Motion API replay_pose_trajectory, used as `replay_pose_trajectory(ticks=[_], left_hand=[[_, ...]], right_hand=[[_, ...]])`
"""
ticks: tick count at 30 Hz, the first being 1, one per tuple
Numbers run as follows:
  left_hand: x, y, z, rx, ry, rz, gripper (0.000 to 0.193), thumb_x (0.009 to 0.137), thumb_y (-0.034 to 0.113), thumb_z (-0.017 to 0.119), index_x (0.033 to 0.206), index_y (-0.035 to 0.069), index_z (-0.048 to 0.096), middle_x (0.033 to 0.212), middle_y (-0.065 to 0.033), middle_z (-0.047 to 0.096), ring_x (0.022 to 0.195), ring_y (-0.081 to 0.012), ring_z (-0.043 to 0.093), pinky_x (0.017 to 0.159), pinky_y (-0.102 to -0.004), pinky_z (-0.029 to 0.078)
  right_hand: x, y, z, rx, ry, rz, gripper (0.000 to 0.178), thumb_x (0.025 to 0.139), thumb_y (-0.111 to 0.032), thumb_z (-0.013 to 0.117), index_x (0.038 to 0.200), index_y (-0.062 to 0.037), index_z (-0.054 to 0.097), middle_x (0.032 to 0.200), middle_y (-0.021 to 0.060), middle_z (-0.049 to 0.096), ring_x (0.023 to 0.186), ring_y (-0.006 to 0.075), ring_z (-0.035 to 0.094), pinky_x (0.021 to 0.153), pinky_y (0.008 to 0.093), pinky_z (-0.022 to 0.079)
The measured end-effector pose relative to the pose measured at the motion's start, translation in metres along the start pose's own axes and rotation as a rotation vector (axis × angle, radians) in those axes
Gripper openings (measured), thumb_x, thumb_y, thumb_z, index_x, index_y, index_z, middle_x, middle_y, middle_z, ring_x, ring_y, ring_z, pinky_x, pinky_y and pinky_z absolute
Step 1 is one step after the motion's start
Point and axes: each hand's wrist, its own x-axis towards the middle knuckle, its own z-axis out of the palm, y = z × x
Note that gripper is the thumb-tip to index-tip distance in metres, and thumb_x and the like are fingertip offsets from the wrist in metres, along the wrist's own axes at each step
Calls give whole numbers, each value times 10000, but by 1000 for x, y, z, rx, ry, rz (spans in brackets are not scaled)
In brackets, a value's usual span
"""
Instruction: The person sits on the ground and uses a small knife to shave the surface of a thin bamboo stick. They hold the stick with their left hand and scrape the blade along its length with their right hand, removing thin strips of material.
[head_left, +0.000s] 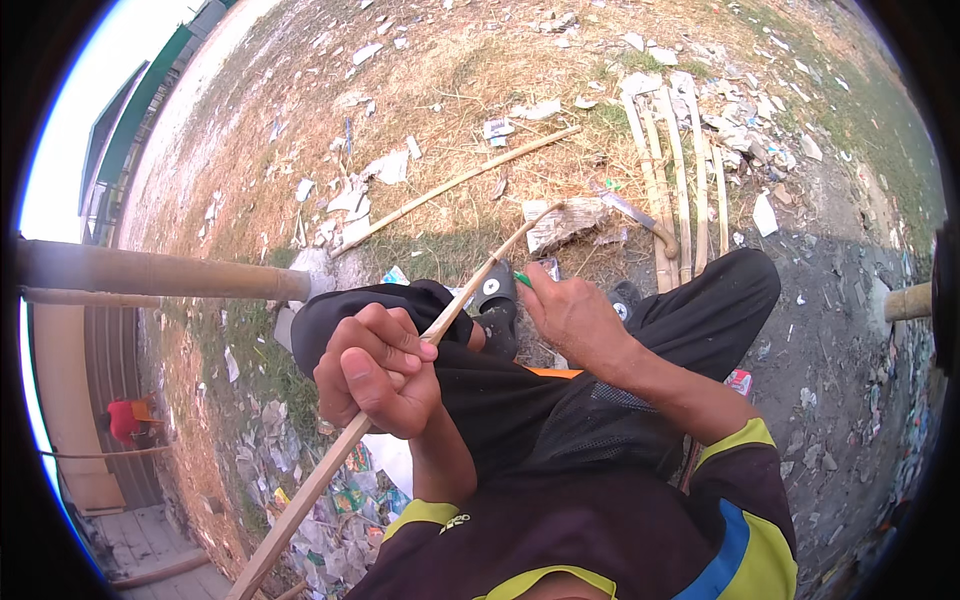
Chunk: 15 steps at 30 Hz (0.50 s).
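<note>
My left hand [380,375] is wrapped round a long split-bamboo strip [305,495]. The strip slants from the lower left edge up past my knees, and its thin far end reaches over a rough pale block [565,225]. My right hand [580,320] grips a small green-handled tool [523,279] right beside the strip's upper part. The tool's blade or tip cannot be made out. Beyond my feet, a knife with a curved wooden handle [632,210] lies between the block and several bamboo strips [683,180].
I sit with bent legs in black trousers; dark clogs [495,287] show between them. Another bamboo strip [455,185] lies on the dry grass ahead. A thick bamboo pole [165,272] stands out at the left. Paper and plastic litter [355,505] covers the ground around me.
</note>
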Motion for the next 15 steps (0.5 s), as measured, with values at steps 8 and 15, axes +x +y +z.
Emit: replay_pose_trajectory(ticks=[8, 15], left_hand=[[0, 1, 12, 74, 95, -23, 297, 917, 58, 397, 631, 32, 323, 506, -60, 319, 412, -101, 301, 313, -216, 302], [4, 2, 23, 136, 148, -35, 358, 912, 89, 434, 587, 104, 283, 497, -25, 282, 408, -82, 251, 317, -185, 234]], right_hand=[[2, 7, 9, 1, 77, -3, 199, 948, -225, 531, 885, -40, 495, 539, 195, 541, 526, 405, 590, 466, 484, 470], [4, 22, 24, -26, 142, -15, 197, 948, -241, 529, 906, -50, 509, 548, 212, 551, 525, 410, 594, 453, 481, 466]])
